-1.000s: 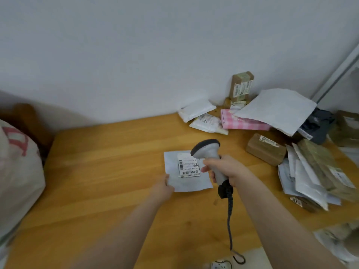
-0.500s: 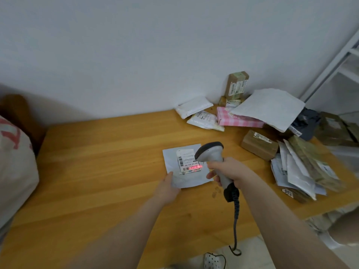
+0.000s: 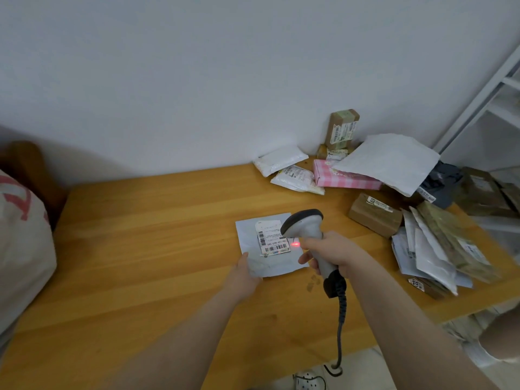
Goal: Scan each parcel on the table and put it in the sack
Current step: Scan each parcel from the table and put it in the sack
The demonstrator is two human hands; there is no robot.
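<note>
Right hand (image 3: 334,254) is wrapped round the handle of the scanner (image 3: 306,229), fingers curled tight with the index finger out front near the trigger. Its grey head points down at the flat grey parcel (image 3: 250,237), which lies flat mid-table on the wooden table (image 3: 140,235). There's a red light spot (image 3: 295,244) just off the right edge of the white label (image 3: 271,239), not on the barcode itself.

Left hand (image 3: 243,273) sits at the parcel's near left corner, thumb lying on top along the edge (the other fingers are tucked under the hand, so I can't tell if they pinch it or just rest there).

The scanner cable (image 3: 340,327) hangs off the table's front edge. The sack (image 3: 22,243), white with red print, bulges at the far left, well apart from the parcel. More parcels are heaped at the right end: a pink box (image 3: 343,177), a brown box (image 3: 375,215) and a stack of mailers (image 3: 439,249)
</note>
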